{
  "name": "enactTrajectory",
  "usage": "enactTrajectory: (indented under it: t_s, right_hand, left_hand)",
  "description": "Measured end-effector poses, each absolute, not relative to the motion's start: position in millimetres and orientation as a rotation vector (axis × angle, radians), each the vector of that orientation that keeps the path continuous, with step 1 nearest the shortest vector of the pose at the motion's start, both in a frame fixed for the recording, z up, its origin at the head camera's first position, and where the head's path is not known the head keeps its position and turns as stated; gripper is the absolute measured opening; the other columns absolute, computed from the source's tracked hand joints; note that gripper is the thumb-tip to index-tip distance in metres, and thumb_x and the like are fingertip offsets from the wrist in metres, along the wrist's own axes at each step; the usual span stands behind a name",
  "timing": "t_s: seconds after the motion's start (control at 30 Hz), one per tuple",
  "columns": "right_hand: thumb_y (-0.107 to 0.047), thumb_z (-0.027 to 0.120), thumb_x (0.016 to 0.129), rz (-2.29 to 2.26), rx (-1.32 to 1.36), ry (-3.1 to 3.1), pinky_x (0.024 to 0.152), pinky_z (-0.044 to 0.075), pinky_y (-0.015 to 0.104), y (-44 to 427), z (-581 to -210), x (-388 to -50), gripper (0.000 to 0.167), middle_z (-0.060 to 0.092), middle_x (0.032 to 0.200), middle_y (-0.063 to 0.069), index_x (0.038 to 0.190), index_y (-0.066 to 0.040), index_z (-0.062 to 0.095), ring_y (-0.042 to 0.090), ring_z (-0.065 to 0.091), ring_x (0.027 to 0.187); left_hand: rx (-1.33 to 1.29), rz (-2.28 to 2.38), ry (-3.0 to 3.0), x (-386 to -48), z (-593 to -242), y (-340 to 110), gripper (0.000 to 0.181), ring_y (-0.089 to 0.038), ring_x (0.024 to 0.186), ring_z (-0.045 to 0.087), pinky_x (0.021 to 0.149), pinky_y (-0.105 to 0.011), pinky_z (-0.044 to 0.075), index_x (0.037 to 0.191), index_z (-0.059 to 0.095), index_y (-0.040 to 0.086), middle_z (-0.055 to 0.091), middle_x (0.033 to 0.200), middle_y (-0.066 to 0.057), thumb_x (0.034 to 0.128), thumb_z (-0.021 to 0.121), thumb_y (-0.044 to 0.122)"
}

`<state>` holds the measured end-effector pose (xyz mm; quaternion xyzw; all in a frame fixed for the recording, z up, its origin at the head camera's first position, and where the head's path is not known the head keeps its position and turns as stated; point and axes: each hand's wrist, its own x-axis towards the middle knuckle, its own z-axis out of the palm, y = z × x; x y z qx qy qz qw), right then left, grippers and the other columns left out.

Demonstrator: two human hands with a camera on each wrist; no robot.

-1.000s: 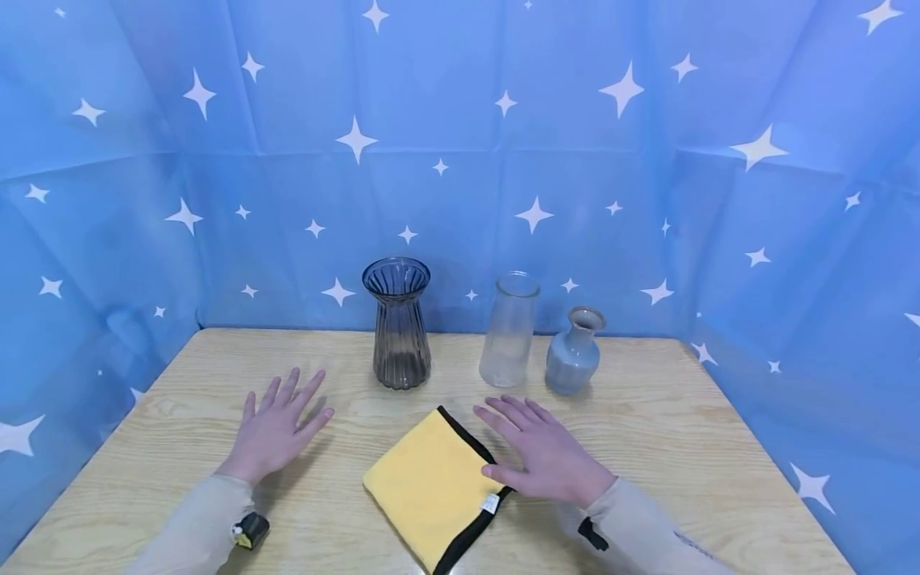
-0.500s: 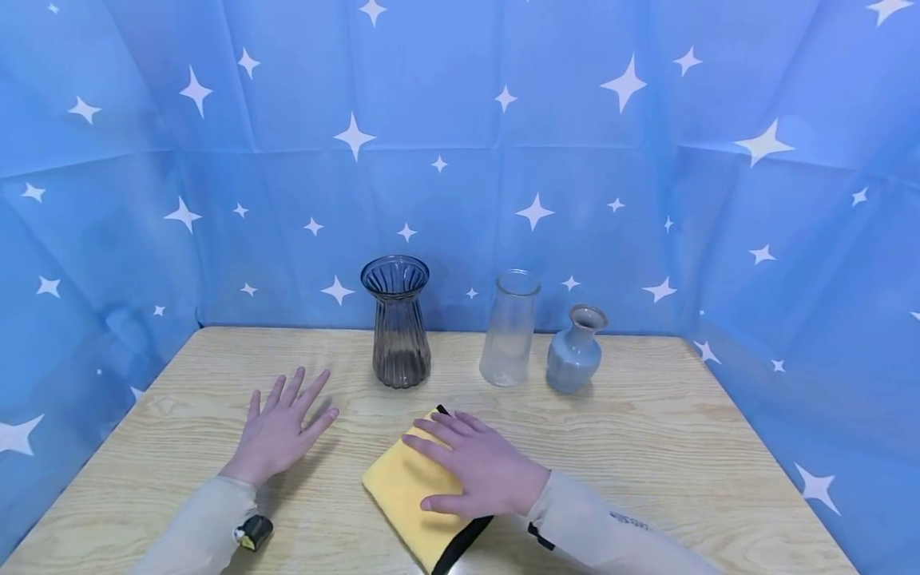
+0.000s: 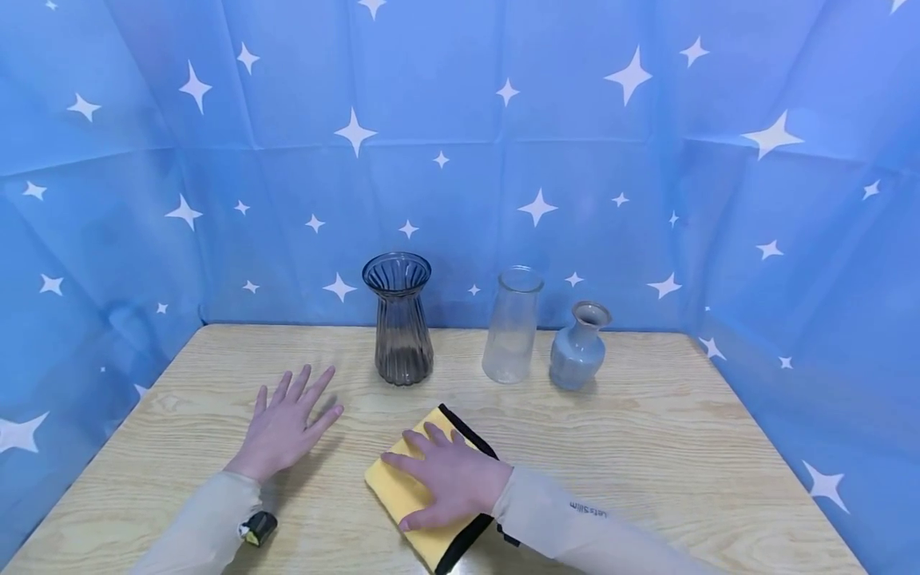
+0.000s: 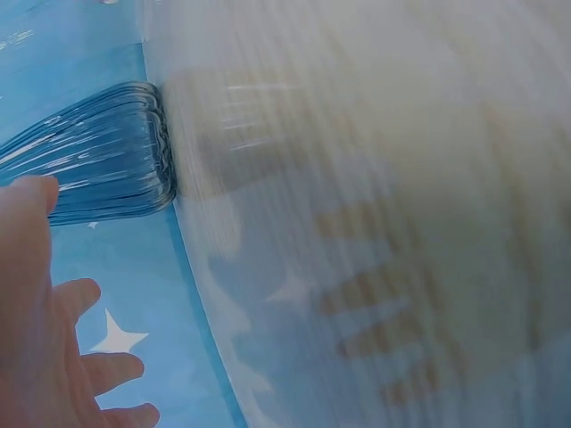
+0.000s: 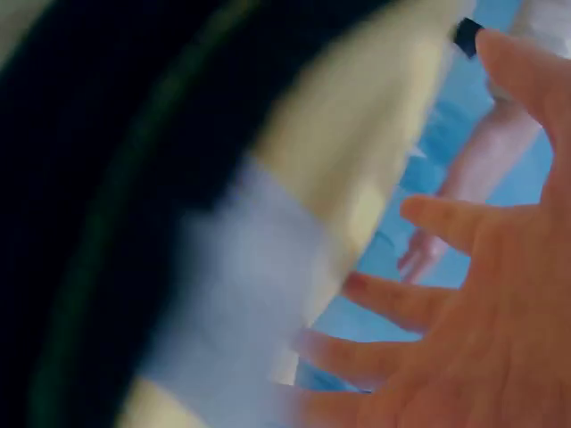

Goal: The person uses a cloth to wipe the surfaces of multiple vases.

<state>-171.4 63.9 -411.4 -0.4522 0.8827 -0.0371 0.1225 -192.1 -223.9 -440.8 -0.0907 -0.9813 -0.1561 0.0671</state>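
A folded yellow cloth (image 3: 388,485) with a black border and a white tag (image 5: 254,276) lies on the wooden table. Over its middle my right hand (image 3: 456,483) is spread, palm down. Whether the fingertips touch the fabric is hard to tell; the right wrist view is blurred there. To the left of the cloth, my left hand (image 3: 279,435) holds nothing, its fingers straight and fanned out just above the tabletop. The nearest object ahead of it is a ribbed grey glass vase (image 3: 402,339), also visible in the left wrist view.
A clear, slightly frosted glass vase (image 3: 512,339) stands at the back of the table (image 3: 647,447), with a small blue-grey vase (image 3: 577,357) right of it. A blue curtain (image 3: 446,72) with white stars encloses the table's back and sides.
My right hand has moved left from the cloth's right corner to over its middle. My left hand has barely shifted. Cloth and vases stay where they were.
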Motion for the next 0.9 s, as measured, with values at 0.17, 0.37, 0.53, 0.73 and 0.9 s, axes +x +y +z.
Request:
enactTrajectory:
  t_s: [0.17,0.37,0.53,0.73,0.9]
  right_hand:
    - [-0.071,0.054,0.083,-0.034,-1.285,2.628,0.102,0.034,0.06,61.3,-419.1,-170.0,0.087,0.032,0.152,0.008,0.152,-0.025,0.029,0.039,0.029,0.137]
    - [-0.071,0.056,0.082,-0.081,-1.235,2.613,0.11,0.023,0.055,61.8,-420.5,-173.9,0.088,0.029,0.154,0.004,0.153,-0.027,0.028,0.034,0.022,0.141]
    - [-0.071,0.061,0.077,-0.068,-1.249,2.649,0.111,0.023,0.053,60.2,-424.0,-175.6,0.093,0.031,0.153,0.004,0.152,-0.026,0.03,0.032,0.024,0.14]
    - [-0.074,0.062,0.073,0.009,-1.337,2.724,0.107,0.033,0.041,56.1,-429.7,-172.7,0.095,0.044,0.139,0.004,0.148,-0.021,0.038,0.023,0.038,0.131]
    - [-0.073,0.063,0.073,-0.001,-1.38,2.728,0.102,0.038,0.038,56.4,-434.1,-174.1,0.092,0.048,0.133,0.002,0.145,-0.02,0.042,0.019,0.042,0.125]
  left_hand:
    - [-0.279,-0.473,-2.965,-190.6,-440.3,-222.9,0.07,-0.051,0.138,0.015,0.105,-0.071,0.003,0.153,0.03,0.017,0.023,0.152,-0.027,0.0976,0.04,0.058]
    - [-0.267,-0.468,-2.956,-188.9,-439.0,-226.3,0.069,-0.051,0.137,0.016,0.104,-0.072,0.004,0.152,0.031,0.015,0.025,0.151,-0.027,0.0978,0.041,0.056]
    - [-0.264,-0.472,-2.961,-189.0,-440.0,-228.1,0.069,-0.051,0.138,0.015,0.105,-0.071,0.004,0.152,0.03,0.016,0.025,0.152,-0.027,0.0978,0.04,0.057]
    - [-0.25,-0.499,-2.958,-186.9,-440.8,-230.4,0.069,-0.052,0.137,0.015,0.105,-0.071,0.003,0.152,0.031,0.016,0.026,0.151,-0.028,0.0974,0.041,0.057]
    - [-0.248,-0.499,-2.963,-186.1,-443.3,-232.4,0.07,-0.052,0.137,0.014,0.105,-0.071,0.002,0.152,0.032,0.015,0.027,0.15,-0.028,0.0974,0.041,0.057]
